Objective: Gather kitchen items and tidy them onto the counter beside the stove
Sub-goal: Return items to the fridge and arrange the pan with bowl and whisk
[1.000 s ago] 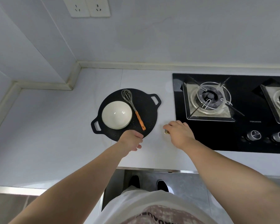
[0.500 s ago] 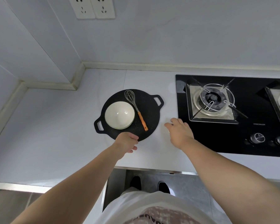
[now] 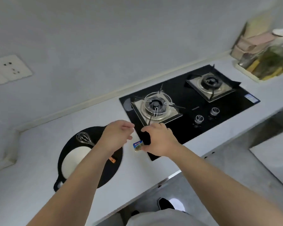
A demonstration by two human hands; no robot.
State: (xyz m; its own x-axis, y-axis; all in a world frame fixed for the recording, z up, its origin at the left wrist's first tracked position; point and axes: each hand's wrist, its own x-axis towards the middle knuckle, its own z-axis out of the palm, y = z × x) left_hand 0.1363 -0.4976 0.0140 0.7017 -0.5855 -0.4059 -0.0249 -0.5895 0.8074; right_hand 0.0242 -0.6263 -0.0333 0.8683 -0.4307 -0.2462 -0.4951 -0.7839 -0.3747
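**Containers**
- Pan [image 3: 95, 132]: black, flat, round. It sits on the counter [image 3: 31, 160] left of the stove [image 3: 222, 119]. One loop handle shows at its near left edge. The left forearm crosses over it.
- Bowl [image 3: 73, 160]: white, sitting in the pan's near left part, partly hidden by the forearm. Its contents cannot be seen.
- Whisk [image 3: 83, 137]: lies in the pan beside the bowl, wire head toward the wall. The orange handle end [image 3: 112, 160] shows on the other side of the forearm.
- Tray [image 3: 245, 72]: pale, at the far right corner, holding bottles and boxes. These are too blurred to identify.

**Hands**
- Left hand [image 3: 117, 136]: above the pan's right rim. The fingers are loosely curled and grip nothing.
- Right hand [image 3: 160, 139]: over the stove's near left corner, fingers curled.
- Packet [image 3: 138, 145]: small, blue and yellow, on the strip of counter between pan and stove. It is at the right thumb tip. Whether the thumb grips it or only touches it cannot be determined.

**Surface and room**
- The counter is white and runs along a pale wall [image 3: 121, 38], with a raised strip at the joint.
- The stove is black glass with two burners and two knobs [image 3: 199, 119] at its front edge.
- A double socket [image 3: 8, 70] is on the wall at left.
- Grey floor and a dark shoe [image 3: 165, 203] show below the counter edge.
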